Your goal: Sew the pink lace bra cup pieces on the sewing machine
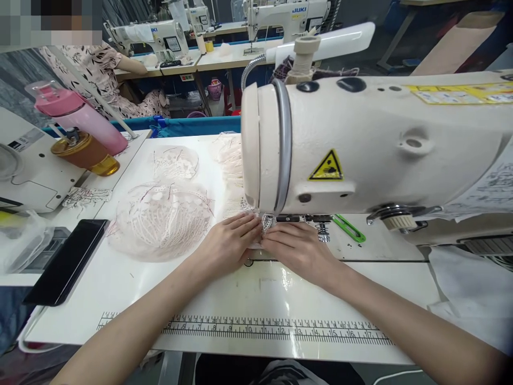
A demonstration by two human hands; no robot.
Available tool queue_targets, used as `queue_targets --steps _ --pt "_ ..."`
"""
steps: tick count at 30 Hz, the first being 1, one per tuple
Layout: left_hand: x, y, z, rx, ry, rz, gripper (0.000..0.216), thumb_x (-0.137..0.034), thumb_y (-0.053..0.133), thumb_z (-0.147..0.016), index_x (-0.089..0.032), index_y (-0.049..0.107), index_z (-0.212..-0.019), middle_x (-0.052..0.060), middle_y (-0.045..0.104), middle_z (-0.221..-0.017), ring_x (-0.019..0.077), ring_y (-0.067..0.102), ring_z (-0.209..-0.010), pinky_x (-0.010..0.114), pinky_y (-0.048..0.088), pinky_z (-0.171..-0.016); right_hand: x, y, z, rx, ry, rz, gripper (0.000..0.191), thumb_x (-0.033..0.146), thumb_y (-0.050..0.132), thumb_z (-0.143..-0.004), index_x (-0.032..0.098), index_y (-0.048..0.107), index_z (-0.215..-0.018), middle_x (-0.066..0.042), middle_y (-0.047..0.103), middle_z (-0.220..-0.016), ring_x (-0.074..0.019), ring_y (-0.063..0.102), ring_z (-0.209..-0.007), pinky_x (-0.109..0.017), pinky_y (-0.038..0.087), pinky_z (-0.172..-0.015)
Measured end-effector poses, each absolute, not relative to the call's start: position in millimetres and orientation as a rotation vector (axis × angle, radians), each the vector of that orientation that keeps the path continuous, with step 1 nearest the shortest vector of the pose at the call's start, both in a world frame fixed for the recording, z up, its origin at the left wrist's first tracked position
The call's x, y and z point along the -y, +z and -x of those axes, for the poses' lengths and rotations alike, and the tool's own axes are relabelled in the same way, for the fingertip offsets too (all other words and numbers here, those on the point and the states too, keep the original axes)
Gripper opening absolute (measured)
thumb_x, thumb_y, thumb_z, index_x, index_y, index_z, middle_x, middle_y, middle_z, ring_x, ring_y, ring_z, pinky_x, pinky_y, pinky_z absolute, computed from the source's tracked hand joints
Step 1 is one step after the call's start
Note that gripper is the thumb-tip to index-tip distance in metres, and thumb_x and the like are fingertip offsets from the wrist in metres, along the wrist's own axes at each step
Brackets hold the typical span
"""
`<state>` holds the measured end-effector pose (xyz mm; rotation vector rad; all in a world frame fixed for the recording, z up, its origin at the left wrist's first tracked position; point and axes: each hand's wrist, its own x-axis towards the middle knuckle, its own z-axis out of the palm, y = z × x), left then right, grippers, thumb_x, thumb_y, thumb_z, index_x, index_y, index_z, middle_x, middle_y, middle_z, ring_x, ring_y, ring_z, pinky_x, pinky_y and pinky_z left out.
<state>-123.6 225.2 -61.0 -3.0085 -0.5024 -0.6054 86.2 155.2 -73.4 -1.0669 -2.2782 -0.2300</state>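
A cream sewing machine (360,144) fills the right of the white table (224,305). Under its head lies a small white lace piece (265,223). My left hand (228,243) rests flat on the table with fingers stretched toward the lace, pressing its left edge. From the right, my right hand (298,248) lies beside it, fingers extended and touching the same lace near the presser foot (323,231). Both hands meet at the needle area. The needle itself is hidden by the machine head.
Piles of pale lace (162,219) lie left of my hands. A black phone (66,262) sits at the left edge, a pink bottle (80,120) and amber jar (86,152) behind it. Green snips (348,227) lie under the machine. Another person sits at the far left.
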Motion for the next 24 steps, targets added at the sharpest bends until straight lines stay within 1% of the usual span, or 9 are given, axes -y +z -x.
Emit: queue_targets --steps 3,9,16,19,24 --pt "-225.0 -61.8 123.1 0.519 -0.617 3.017 0.038 -0.011 0.051 -0.086 -0.009 0.066 -0.120 0.012 0.068 -0.125 0.0255 0.064 -0.118 0.041 0.053 -0.106 -155.0 -73.9 -87.5 2.293 -0.235 1.083 0.021 0.003 0.055 -0.091 0.018 0.068 -0.093 -0.001 0.073 -0.092 -0.0143 0.065 -0.095 -0.027 0.047 -0.084" --pt "-222.3 -62.0 122.2 0.598 -0.626 3.044 0.043 -0.011 0.053 -0.083 -0.012 0.063 -0.125 0.011 0.068 -0.126 0.0250 0.062 -0.121 0.041 0.051 -0.108 -151.9 -75.9 -90.7 2.304 -0.222 1.169 0.023 0.008 0.053 -0.094 0.023 0.070 -0.099 -0.002 0.072 -0.096 -0.0154 0.063 -0.097 -0.028 0.046 -0.084" --pt "-217.2 -62.4 119.7 0.642 -0.619 2.970 0.042 -0.014 0.053 -0.084 -0.009 0.064 -0.124 0.013 0.068 -0.125 0.0264 0.063 -0.120 0.041 0.053 -0.105 -150.2 -73.4 -91.4 2.306 -0.260 1.211 0.026 0.009 0.046 -0.097 0.021 0.068 -0.096 -0.003 0.071 -0.097 -0.0151 0.063 -0.096 -0.029 0.046 -0.086" --pt "-214.7 -64.5 118.4 0.661 -0.601 2.940 0.044 -0.015 0.054 -0.084 -0.010 0.063 -0.127 0.014 0.066 -0.127 0.0278 0.062 -0.122 0.042 0.053 -0.105 -150.5 -72.5 -92.9 2.302 -0.248 1.204 0.025 0.007 0.046 -0.096 0.021 0.068 -0.096 -0.004 0.070 -0.097 -0.0153 0.063 -0.093 -0.029 0.047 -0.083" --pt "-207.5 -66.6 113.6 0.659 -0.603 2.878 0.042 -0.019 0.052 -0.088 -0.008 0.062 -0.128 0.016 0.066 -0.127 0.0295 0.062 -0.121 0.046 0.053 -0.104 -150.5 -72.3 -99.3 2.296 -0.319 1.257 0.023 0.009 0.050 -0.094 0.023 0.067 -0.097 -0.003 0.070 -0.097 -0.0153 0.062 -0.081 -0.029 0.047 -0.071"
